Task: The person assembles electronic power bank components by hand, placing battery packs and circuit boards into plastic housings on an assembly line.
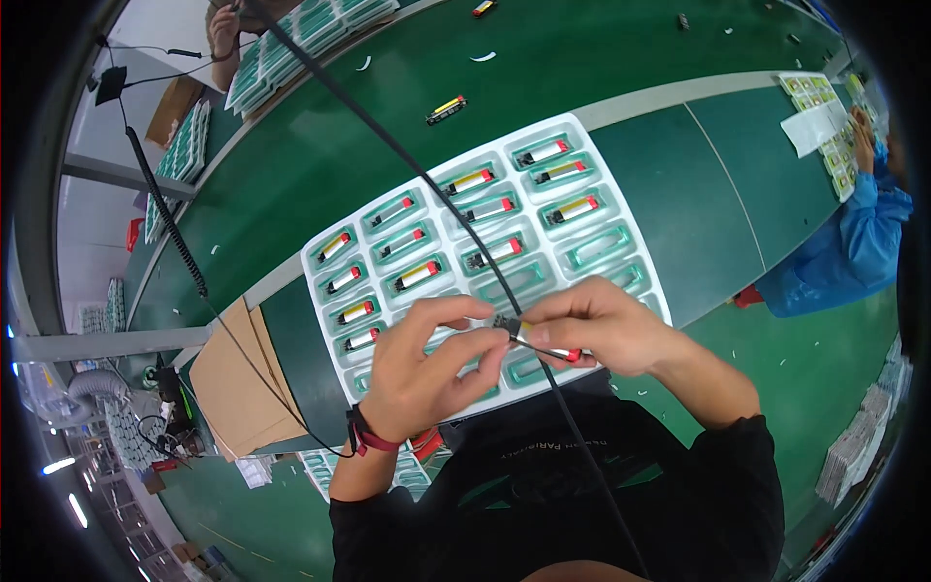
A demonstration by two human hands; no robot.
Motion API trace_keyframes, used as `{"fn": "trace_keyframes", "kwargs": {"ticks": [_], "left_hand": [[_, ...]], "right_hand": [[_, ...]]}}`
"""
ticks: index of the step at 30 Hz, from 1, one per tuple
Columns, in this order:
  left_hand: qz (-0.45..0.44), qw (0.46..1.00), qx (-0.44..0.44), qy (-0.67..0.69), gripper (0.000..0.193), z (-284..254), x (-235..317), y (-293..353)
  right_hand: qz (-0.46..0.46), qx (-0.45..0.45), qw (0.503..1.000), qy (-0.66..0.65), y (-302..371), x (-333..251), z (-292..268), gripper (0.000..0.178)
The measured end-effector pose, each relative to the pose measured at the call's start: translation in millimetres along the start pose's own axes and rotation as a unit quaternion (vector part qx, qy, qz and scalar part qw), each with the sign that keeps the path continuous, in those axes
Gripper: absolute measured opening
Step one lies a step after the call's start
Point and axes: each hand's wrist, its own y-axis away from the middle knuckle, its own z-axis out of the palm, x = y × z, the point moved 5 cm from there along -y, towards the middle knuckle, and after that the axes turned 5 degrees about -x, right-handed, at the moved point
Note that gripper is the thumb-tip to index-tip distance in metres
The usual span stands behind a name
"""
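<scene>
Above the near edge of a white blister tray (582, 131), both my hands meet at a small battery assembly (506, 324). Its dark end points left, and a red end shows under my right fingers. My right hand (611, 330) pinches the body between thumb and fingers, covering most of it. From the left, the thumb and index fingertips of my left hand (427, 364) close about the dark end; exact contact is hard to see. Similar red-ended batteries (419, 275), some yellow and some silver, lie in the tray's green-tinted pockets. Several pockets at the right and near side hold none.
A black cable (388, 141) crosses over the tray. A coiled cord (165, 209) leads toward my left wrist strap (364, 432). Brown cardboard (242, 378) lies at left. Another assembly (447, 109) rests on the green surface beyond. A co-worker's blue sleeve (863, 218) is at right.
</scene>
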Motion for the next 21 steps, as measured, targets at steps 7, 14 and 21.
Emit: {"fn": "trace_keyframes", "kwargs": {"ticks": [7,14,21], "left_hand": [[-0.200,0.958,0.057,0.196,0.023,11.0,-16.0,44.7],[-0.264,0.879,0.093,0.386,0.030,12.5,-25.3,90.7],[-0.171,0.917,0.059,0.354,0.031,-10.6,-34.4,97.5]], "right_hand": [[0.036,-0.057,0.998,-0.008,-18.1,16.7,4.5,0.023],[-0.040,-0.213,0.957,0.195,-43.8,26.9,31.6,0.024],[-0.034,-0.269,0.934,0.234,-50.5,22.7,54.8,0.025]]}}
